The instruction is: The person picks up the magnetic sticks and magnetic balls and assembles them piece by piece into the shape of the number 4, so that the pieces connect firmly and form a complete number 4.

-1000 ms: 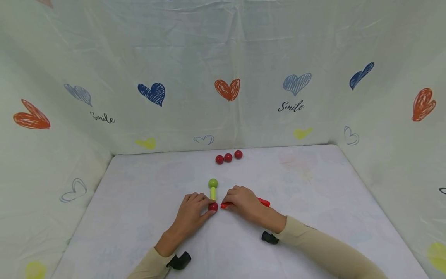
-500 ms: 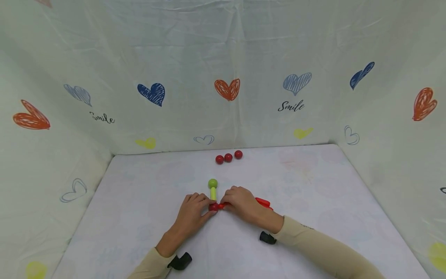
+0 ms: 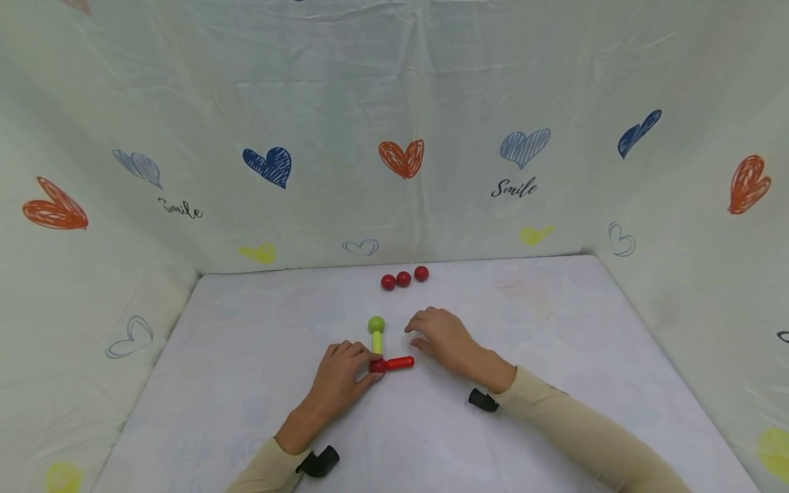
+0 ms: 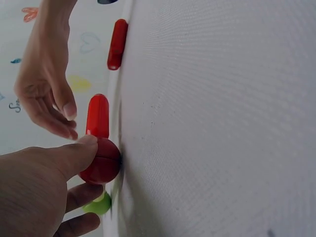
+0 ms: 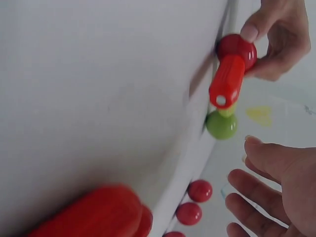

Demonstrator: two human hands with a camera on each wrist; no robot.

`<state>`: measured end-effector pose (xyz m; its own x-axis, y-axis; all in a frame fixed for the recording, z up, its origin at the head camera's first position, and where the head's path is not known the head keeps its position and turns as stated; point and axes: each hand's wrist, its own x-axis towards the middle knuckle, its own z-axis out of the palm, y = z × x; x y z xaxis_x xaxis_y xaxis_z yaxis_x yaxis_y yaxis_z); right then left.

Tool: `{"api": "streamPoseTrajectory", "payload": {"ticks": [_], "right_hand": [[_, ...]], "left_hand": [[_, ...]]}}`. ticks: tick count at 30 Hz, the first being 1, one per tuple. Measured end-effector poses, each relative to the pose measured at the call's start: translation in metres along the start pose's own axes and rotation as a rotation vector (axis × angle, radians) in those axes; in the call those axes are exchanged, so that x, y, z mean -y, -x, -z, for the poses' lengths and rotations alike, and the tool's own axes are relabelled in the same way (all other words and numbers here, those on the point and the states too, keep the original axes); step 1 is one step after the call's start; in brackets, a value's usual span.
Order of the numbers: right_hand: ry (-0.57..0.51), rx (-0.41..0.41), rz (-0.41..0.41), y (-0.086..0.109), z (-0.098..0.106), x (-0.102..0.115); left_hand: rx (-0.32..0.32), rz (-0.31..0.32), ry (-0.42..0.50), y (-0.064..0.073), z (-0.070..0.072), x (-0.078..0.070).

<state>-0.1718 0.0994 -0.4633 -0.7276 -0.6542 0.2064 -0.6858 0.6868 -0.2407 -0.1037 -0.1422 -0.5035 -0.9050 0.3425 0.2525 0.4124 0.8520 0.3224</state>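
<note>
My left hand (image 3: 337,381) pinches a red ball (image 3: 377,367) between thumb and fingers, low over the white table. A red stick (image 3: 401,363) juts out of the ball to the right; its free end shows a small hole in the right wrist view. From the ball's far side runs a yellow-green stick (image 3: 377,342), topped by a green ball (image 3: 376,324). To the right of the red stick, my right hand (image 3: 446,342) hovers with loosely bent fingers and nothing in them. Its thumb (image 5: 269,158) and fingers are spread apart in the right wrist view.
Three loose red balls (image 3: 403,279) sit in a row near the table's back edge. More red sticks (image 5: 94,212) lie on the table by the right wrist, hidden under that arm in the head view. A heart-printed white curtain (image 3: 333,205) encloses the back and sides.
The red stick in my right hand met the red ball and now stays attached to it. My right hand has released it and moved away to the right and back. The left hand kept still.
</note>
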Motion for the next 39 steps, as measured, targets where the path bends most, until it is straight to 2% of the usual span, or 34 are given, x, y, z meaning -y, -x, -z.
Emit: {"api": "streamPoseTrajectory", "payload": {"ticks": [9,20,32,39], "right_hand": [[0.023,-0.012,-0.065,-0.009,0.006,-0.022],[0.086,-0.020,-0.105,-0.020,0.005,-0.041],[0.115,0.013,-0.184,-0.039,0.004,-0.068],[0.115,0.074,-0.228,-0.048,0.001,-0.082]], "left_hand": [[0.012,0.010,-0.002,0.001,0.002,-0.001],[-0.005,0.001,0.021,0.003,0.001,0.000],[-0.023,-0.018,0.016,0.002,0.000,0.001],[-0.019,-0.023,-0.001,0.002,0.001,0.001]]}}
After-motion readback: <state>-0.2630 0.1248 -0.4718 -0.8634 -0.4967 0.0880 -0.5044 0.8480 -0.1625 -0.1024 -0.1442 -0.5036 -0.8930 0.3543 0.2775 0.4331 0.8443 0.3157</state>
